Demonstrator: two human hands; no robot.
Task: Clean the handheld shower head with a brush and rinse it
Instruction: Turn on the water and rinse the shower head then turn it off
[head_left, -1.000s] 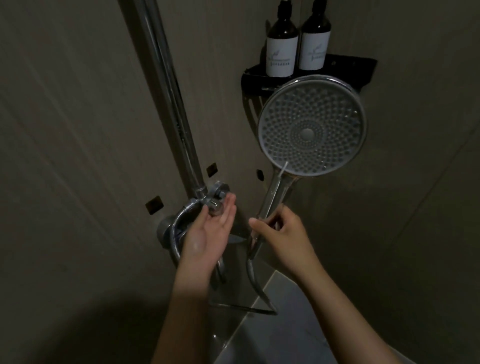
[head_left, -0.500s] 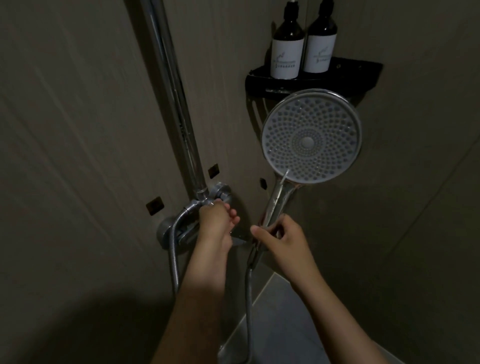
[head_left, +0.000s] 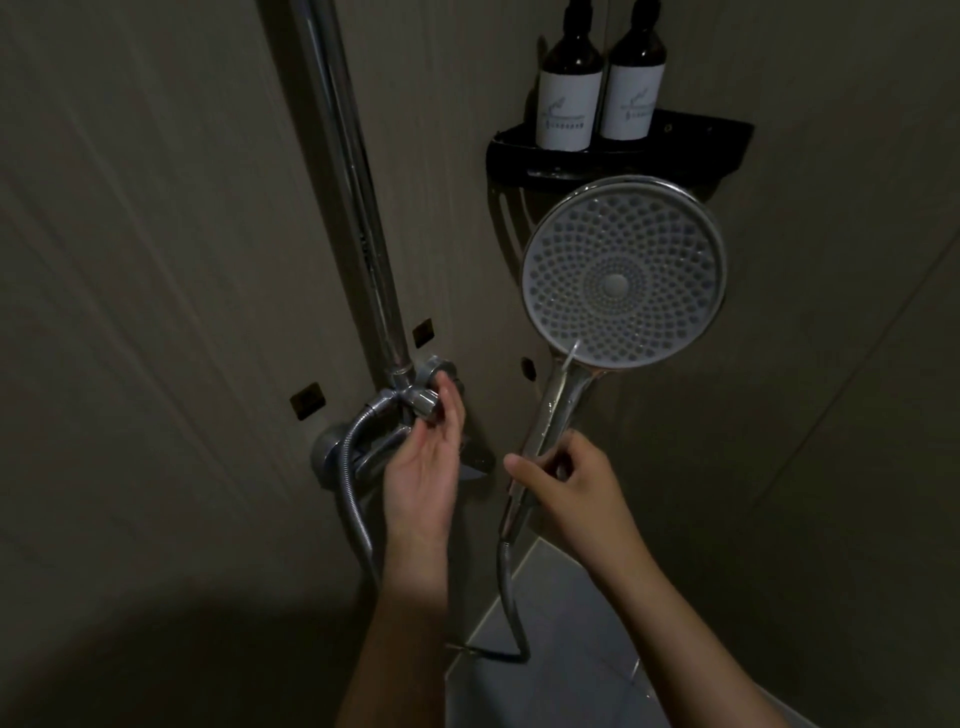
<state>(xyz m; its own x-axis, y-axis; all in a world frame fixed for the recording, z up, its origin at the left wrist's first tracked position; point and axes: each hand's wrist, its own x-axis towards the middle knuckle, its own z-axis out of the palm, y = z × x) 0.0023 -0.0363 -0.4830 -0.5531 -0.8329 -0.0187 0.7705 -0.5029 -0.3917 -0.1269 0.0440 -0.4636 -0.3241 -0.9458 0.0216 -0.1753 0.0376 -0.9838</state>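
Note:
The round shower head faces me, its grey nozzle plate wet, a thin trickle of water at its lower edge. My right hand is closed around its chrome handle, holding it upright. My left hand reaches the chrome diverter knob at the foot of the riser pipe, fingertips on the knob, palm turned to me. The metal hose hangs from the handle down to the floor. No brush is in view.
A chrome riser pipe runs up the wall. A second hose loops from the mixer valve. Two dark bottles stand on a black corner shelf right above the shower head. Grey floor tiles lie below.
My left hand first gripped the knob with the back of the hand up, then turned palm-up again on it. The shower head drifted slightly right and lower in view.

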